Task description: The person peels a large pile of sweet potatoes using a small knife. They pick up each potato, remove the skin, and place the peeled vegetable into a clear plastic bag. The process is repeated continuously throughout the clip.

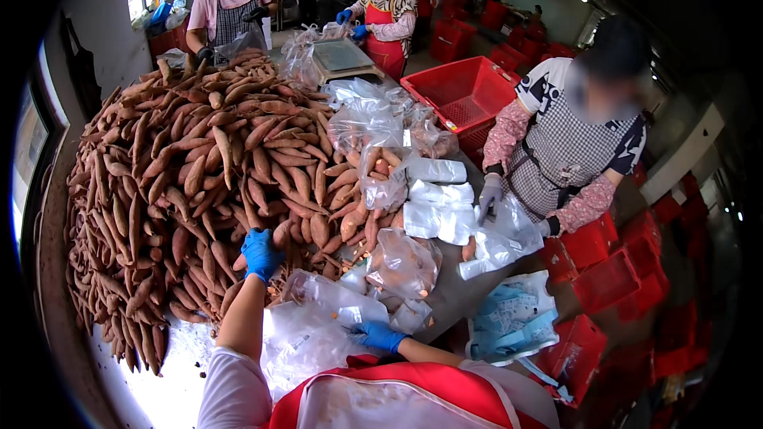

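A large heap of sweet potatoes [197,155] covers the left and middle of the table. My left hand [261,255], in a blue glove, reaches to the near edge of the heap and touches sweet potatoes; whether it grips one is unclear. In a blue glove too, my right hand [381,335] is at the side of a clear plastic bag [310,339] that lies in front of me, its fingers partly hidden by the film. Just beyond that hand sits a filled plastic bag [404,265]. Stacks of folded plastic bags [440,202] lie to the right of the heap.
A co-worker in a checked apron [566,143] handles plastic bags at the right. Two more co-workers stand across the table by a scale [343,56]. A red crate [465,92] is at the back right; several more stand at the right. A blue-white bag [512,316] lies by my right arm.
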A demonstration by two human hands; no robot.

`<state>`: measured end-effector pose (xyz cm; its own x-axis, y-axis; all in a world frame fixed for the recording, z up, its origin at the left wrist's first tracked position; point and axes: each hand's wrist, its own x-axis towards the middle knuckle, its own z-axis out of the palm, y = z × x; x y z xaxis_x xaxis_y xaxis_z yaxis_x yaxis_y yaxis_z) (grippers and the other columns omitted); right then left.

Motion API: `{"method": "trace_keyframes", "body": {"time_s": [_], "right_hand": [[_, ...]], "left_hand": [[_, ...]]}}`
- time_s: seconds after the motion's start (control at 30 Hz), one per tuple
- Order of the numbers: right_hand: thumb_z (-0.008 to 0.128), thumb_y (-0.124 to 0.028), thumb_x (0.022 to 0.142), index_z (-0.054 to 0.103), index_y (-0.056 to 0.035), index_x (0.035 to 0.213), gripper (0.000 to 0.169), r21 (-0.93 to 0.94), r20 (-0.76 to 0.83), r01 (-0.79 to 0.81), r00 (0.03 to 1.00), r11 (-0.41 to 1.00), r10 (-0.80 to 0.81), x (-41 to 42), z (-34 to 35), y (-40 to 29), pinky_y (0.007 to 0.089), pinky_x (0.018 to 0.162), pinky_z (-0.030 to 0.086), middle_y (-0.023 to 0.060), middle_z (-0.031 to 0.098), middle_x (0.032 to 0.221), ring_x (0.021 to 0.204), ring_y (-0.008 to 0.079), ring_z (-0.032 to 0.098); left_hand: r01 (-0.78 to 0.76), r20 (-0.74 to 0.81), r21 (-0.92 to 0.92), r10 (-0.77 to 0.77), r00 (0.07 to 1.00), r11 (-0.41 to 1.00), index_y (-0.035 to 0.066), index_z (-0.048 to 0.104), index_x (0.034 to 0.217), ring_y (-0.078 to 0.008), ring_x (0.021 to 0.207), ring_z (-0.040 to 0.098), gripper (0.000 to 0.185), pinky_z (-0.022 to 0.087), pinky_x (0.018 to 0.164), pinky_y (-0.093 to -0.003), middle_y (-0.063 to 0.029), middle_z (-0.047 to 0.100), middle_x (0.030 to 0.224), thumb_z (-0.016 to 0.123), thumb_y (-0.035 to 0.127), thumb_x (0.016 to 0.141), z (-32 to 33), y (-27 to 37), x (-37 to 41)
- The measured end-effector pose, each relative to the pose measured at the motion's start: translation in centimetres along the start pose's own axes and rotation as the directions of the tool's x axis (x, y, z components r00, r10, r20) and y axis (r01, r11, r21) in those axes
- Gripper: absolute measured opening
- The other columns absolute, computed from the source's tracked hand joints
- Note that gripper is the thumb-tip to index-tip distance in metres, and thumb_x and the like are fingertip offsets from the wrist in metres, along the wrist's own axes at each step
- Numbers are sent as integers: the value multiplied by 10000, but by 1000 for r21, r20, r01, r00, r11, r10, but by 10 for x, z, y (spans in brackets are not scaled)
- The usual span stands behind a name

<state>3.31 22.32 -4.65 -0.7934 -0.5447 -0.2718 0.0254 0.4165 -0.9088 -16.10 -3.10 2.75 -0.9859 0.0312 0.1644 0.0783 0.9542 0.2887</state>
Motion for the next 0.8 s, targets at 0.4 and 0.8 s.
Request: {"method": "trace_keyframes", "body": {"time_s": [0.4,0.8], "right_hand": [[582,-187,718,557,-79,1028,330,-476,-212,40,964,878,-159,-14,26,-20,405,705,451,150,587,918,805,339,569],[666,-378,724,558,-43,794,359,-114,-294,250,916,962,-273,-13,6,-36,357,602,418,127,554,691,610,276,500]], "left_hand": [[213,237,-948,-78,968,-237,74,456,1178,-217,1050,510,437,414,899,-351,-83,531,1120,554,16,756,-39,8,-67],[344,309,-747,161,937,-568,-61,336,1232,-331,1145,425,508,300,1007,-468,-205,430,1236,440,270,861,37,14,-189]]}}
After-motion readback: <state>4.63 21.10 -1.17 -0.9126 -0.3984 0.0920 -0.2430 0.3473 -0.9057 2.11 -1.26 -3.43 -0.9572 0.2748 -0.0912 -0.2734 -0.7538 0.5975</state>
